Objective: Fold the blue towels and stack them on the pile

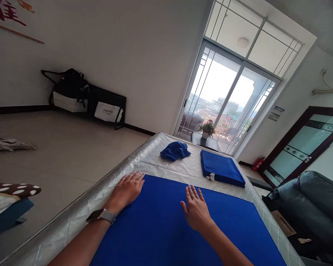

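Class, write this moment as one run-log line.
left hand: palm down at corner of blue sheet | right hand: palm down on blue sheet | beyond: crumpled blue cloth, folded blue stack

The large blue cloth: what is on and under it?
The right hand rests on the blue cloth, the left hand at its corner. A silvery quilted cover shows around; what lies underneath is hidden.

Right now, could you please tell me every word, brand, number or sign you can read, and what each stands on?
Wall hanging: red character resembling "佳", uncertain, partly cut off.
White container: dark lettering, too blurred to read.
Wall notice: too small and blurred.
Brown cardboard: dark print, unreadable.
White tag on the folded blue stack: no legible text.
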`<state>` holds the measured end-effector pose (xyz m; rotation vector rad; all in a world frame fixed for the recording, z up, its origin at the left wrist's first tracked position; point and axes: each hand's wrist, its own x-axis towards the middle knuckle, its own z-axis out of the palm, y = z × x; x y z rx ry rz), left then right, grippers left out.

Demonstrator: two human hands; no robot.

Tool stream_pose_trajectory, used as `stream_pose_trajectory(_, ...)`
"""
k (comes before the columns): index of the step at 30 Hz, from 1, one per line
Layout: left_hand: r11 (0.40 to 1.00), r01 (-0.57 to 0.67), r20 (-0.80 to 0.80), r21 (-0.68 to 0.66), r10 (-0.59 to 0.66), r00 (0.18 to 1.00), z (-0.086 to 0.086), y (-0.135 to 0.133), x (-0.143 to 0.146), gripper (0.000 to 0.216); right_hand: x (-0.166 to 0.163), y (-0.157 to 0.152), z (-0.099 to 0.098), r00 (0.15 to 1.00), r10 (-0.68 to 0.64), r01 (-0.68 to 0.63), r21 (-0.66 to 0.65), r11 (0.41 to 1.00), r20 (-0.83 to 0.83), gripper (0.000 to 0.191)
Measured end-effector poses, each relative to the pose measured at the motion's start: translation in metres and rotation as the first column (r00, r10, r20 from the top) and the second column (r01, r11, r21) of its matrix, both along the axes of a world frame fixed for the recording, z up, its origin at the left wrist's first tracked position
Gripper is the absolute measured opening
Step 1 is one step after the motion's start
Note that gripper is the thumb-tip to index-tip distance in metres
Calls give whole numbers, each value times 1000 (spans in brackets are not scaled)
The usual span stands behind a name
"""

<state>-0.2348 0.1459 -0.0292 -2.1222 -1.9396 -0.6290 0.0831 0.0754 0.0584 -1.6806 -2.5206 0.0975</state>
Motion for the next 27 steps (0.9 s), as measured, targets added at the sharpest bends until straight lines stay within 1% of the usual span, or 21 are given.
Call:
stream_pose_trajectory(2,1000,8,2,-8,-8,1000,2,0,1,52,-53,-3,-1,989,112,-115,-29,993,-97,71)
stream_pose_trajectory(3,1000,11,2,-13,-11,1000,3,-1,0,52,-75,-3,-4,980,142,-148,-37,988,-141,71)
stream_pose_trajectory(5,1000,12,10,-21,-12,1000,5,-1,0,52,-112,2,-12,963,159,-174,-53,983,-217,70)
stream_pose_trajectory(7,999,26,14,-23,-25,1000,6,-2,-1,51,-136,9,-22,948,142,-166,-63,984,-285,68)
stream_pose_trajectory(9,999,41,6,-28,-41,999,6,-3,-1,52,-148,16,-32,931,114,-147,-69,987,-346,67)
stream_pose_trajectory(12,999,19,-24,-29,-20,1000,4,-3,-1,54,-146,21,-41,925,80,-122,-91,988,-371,69)
stream_pose_trajectory(14,1000,8,-51,-24,-9,999,1,-1,-2,56,-141,21,-42,935,67,-114,-119,986,-347,71)
stream_pose_trajectory(16,999,26,-77,-24,-28,997,-3,2,-4,58,-136,20,-41,938,56,-109,-138,984,-342,73)
stream_pose_trajectory(18,999,40,-84,-31,-42,996,-8,4,-7,59,-134,20,-42,927,49,-110,-146,983,-371,74)
stream_pose_trajectory(21,999,20,-68,-36,-23,997,-12,8,-10,59,-132,21,-45,904,55,-122,-133,984,-424,75)
stream_pose_trajectory(24,999,16,-78,-52,-20,997,-13,10,-12,61,-125,22,-49,896,37,-99,-119,988,-442,74)
stream_pose_trajectory(27,996,12,-81,-92,-20,996,-10,11,-12,63,-105,24,-48,892,-4,-48,-102,994,-451,72)
